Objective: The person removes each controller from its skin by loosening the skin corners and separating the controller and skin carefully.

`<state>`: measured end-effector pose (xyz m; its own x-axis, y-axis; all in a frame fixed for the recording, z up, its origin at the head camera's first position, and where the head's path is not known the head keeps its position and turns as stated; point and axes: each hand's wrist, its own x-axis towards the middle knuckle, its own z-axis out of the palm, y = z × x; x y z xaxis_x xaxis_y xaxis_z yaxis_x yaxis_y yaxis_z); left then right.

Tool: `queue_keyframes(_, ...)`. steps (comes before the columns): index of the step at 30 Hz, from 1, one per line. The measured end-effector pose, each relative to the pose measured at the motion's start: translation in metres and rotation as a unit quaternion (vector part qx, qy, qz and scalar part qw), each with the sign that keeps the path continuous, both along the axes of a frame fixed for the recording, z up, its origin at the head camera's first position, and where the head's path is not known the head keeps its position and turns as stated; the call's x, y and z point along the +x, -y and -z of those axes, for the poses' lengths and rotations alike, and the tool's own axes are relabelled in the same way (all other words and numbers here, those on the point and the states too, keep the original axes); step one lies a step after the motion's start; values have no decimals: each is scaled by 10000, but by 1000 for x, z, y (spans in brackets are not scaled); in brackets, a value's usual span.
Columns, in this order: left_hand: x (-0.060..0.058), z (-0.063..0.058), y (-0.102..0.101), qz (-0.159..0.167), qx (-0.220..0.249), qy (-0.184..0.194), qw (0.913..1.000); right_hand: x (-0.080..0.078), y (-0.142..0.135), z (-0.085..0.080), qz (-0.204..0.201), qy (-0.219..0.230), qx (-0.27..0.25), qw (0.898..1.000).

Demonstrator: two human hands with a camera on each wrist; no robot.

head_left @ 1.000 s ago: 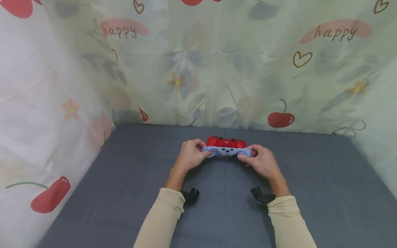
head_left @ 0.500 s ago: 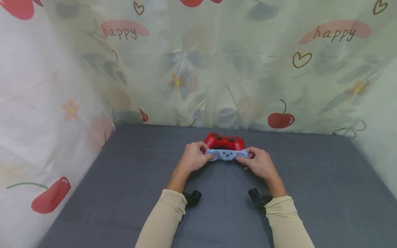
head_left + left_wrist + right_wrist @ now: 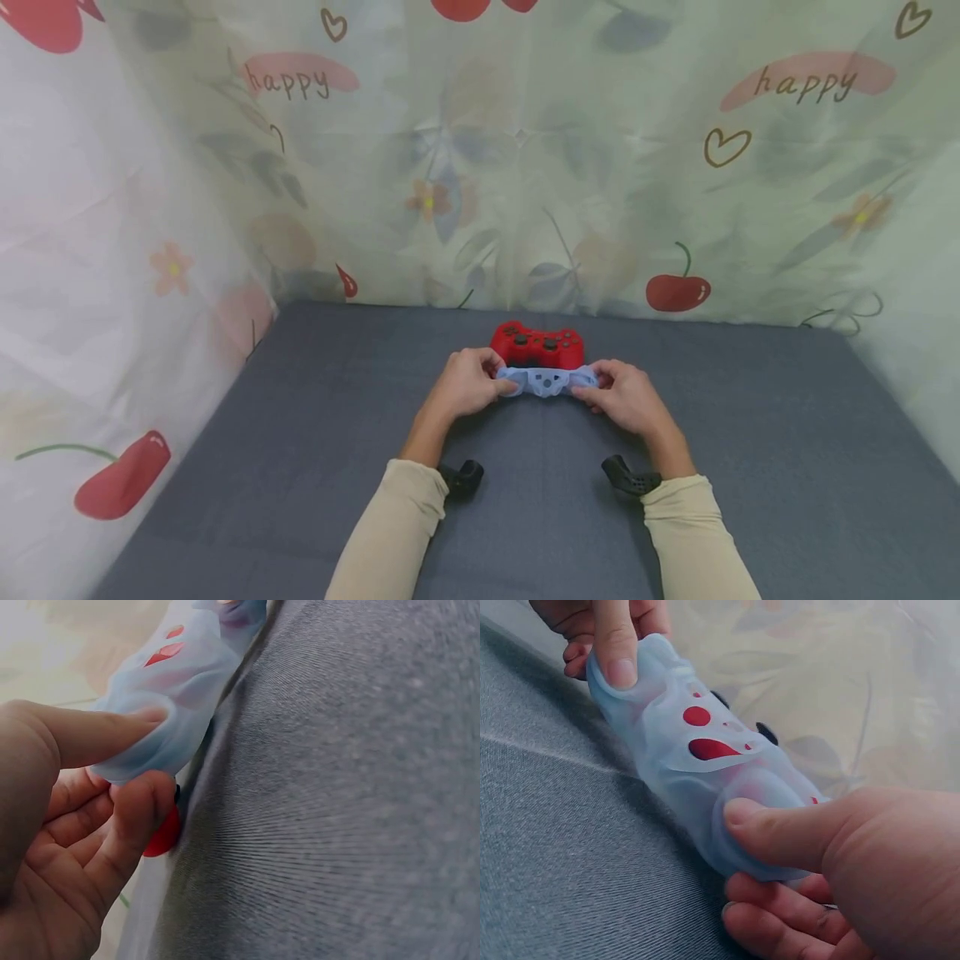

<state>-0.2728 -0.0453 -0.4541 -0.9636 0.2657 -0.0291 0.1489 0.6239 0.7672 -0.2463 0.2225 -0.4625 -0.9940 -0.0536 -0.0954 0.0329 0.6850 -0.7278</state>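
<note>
A pale blue, translucent silicone controller cover (image 3: pixel 546 382) is stretched between both hands, its cut-outs facing the head camera. My left hand (image 3: pixel 471 385) pinches its left end; in the left wrist view, the thumb presses into the soft cover (image 3: pixel 199 667). At the other end, my right hand (image 3: pixel 628 395) grips the cover with thumb on top and fingers curled beneath. Just behind lies a red game controller (image 3: pixel 540 343), its dark sticks and buttons facing up. Red shows through the cover's (image 3: pixel 671 784) holes in the right wrist view; the controller's near edge is hidden.
A grey cloth (image 3: pixel 300 467) covers the table. Printed curtains (image 3: pixel 480 167) with cherries and flowers hang behind and at the left side. A black wrist mount (image 3: pixel 463 477) sits at the left cuff, and another mount (image 3: pixel 628 477) at the right.
Both hands have drawn the cover slightly nearer the person. The controller has tipped so more of its button face shows, and it has shifted a little left in the head view.
</note>
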Motion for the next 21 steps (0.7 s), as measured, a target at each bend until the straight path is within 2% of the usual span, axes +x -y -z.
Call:
queue_keyframes(8,0,-10,5,215,257,226,9992,4,-5,-11,-263,-91,-226,9994)
queue_keyframes(15,1,-13,4,444,278,500,9974,5,-9,-16,-532,134,-86,9985)
queue_keyframes(21,2,-14,4,561,378,436,9968,5,-9,-17,-608,96,-189,9979)
